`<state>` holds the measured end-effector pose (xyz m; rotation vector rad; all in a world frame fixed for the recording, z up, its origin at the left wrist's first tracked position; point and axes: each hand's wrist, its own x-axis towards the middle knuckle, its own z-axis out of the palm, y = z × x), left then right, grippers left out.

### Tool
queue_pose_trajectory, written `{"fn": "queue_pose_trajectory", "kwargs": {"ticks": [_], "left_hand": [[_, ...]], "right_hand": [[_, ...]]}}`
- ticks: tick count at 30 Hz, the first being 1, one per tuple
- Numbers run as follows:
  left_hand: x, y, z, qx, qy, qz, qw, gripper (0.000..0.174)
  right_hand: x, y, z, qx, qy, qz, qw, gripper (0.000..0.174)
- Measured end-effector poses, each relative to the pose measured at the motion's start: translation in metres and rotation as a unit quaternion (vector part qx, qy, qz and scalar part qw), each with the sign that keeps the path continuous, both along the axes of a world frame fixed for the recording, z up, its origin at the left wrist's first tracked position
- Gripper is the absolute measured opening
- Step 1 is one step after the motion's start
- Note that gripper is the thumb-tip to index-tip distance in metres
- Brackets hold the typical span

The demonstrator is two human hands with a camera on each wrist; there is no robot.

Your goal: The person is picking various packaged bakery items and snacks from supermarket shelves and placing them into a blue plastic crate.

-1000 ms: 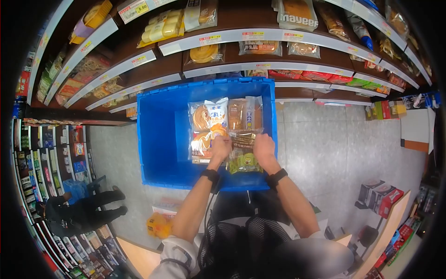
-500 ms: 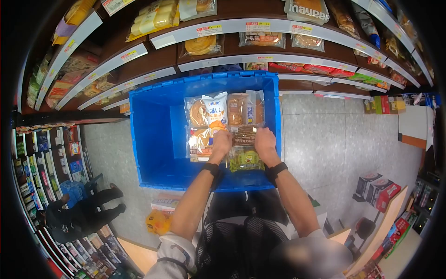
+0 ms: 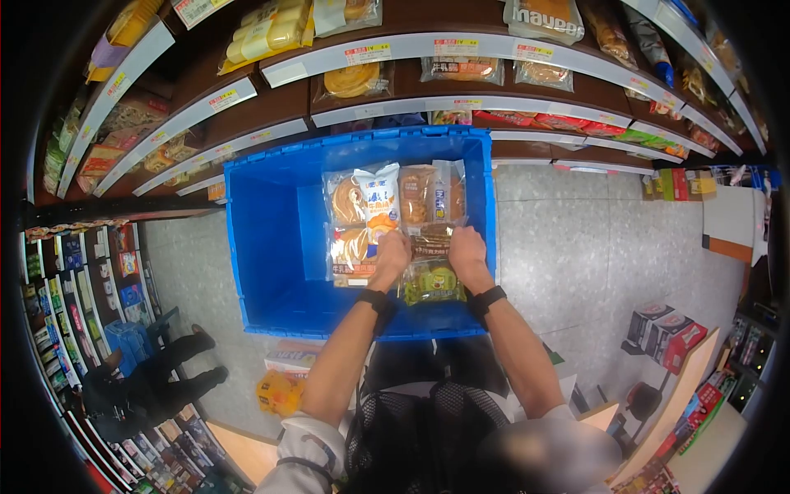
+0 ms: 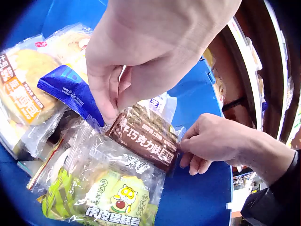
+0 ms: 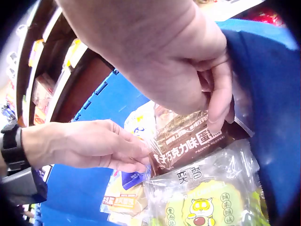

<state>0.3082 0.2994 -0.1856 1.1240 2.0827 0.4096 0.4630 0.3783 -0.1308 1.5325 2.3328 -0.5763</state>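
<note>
Both hands are inside a blue crate (image 3: 276, 239), on a brown chocolate cake packet (image 4: 146, 139) lying flat among other baked goods. My left hand (image 3: 392, 253) pinches the packet's left end between thumb and fingers. At its right end, my right hand (image 3: 468, 253) grips the edge with curled fingers. A clear packet of green cake roll (image 4: 120, 190) lies just on the near side. Beside the left hand is a white and blue bread bag (image 3: 380, 202), resting over round breads (image 3: 350, 247). Farther back are more bread packets (image 3: 418, 191).
Shelves of packaged bread (image 3: 350, 78) curve across the far side, right behind the crate. On the floor at right stand stacked boxes (image 3: 666, 337). An orange bag (image 3: 280, 391) sits near the crate's front left. Another person (image 3: 148, 383) is by the left shelves.
The head view has shifted slightly, so the crate and shelves sit a little differently in it. Both hands keep hold of the chocolate cake packet, which has barely moved.
</note>
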Motion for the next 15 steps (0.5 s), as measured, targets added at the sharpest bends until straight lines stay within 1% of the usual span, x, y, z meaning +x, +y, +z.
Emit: {"fn": "queue_pose_trajectory", "kwargs": {"ticks": [2,6,7,9,10,12,15], "left_hand": [[0.001,0.002,0.005,-0.008,0.002,0.005,1.0,0.018],[0.0,0.001,0.009,-0.021,0.025,0.008,0.999,0.021],[0.0,0.001,0.014,-0.018,0.025,0.008,0.999,0.021],[-0.002,0.001,0.023,-0.05,0.014,-0.024,0.998,0.021],[-0.004,0.0,0.027,-0.044,0.015,-0.025,0.999,0.021],[-0.007,-0.009,0.036,0.016,-0.005,-0.007,1.0,0.021],[-0.013,-0.022,0.04,0.042,-0.022,0.006,0.999,0.02]], "right_hand": [[-0.001,0.001,-0.006,-0.009,0.045,-0.053,0.998,0.015],[0.0,-0.002,0.0,-0.006,0.046,-0.057,0.997,0.013],[0.003,-0.004,0.0,0.005,0.065,-0.05,0.997,0.012],[0.01,-0.007,0.006,0.024,0.084,-0.045,0.995,0.011],[0.013,-0.009,0.013,0.012,0.087,-0.043,0.995,0.01],[0.019,-0.013,0.025,0.008,0.091,-0.04,0.995,0.01],[0.031,-0.023,0.044,0.002,0.123,-0.061,0.99,0.01]]}}
